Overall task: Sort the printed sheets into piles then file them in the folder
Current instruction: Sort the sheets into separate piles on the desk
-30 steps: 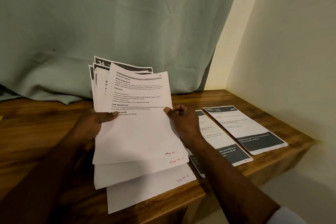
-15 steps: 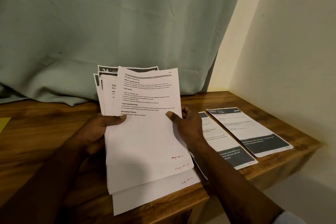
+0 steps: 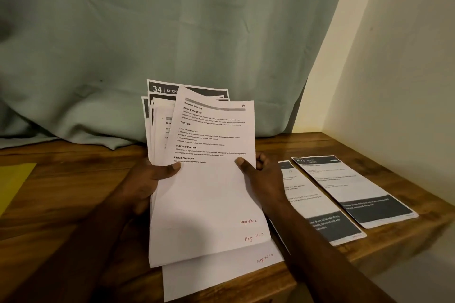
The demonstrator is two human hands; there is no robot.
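Sheets [image 3: 211, 194] pinched by left hand [image 3: 145, 182] and right hand [image 3: 263, 177] overhang table [image 3: 73, 179] front edge

top sheet [image 3: 211, 179] headed "Refrigerator Restocking", "Page No-2" in red, back sheet [image 3: 157, 88] "34 KITCHE"

Left hand [image 3: 147, 182] grips sheets [image 3: 211, 194], thumb over front; right hand [image 3: 263, 179] pinches them, fingers [image 3: 262, 161] curled.

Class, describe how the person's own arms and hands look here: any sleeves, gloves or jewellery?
The left hand and right hand are bare: no gloves, and no ring shows. The left forearm and right forearm are uncovered to the frame's edge, with no sleeve, watch or bracelet in view. Dim light could hide small details.
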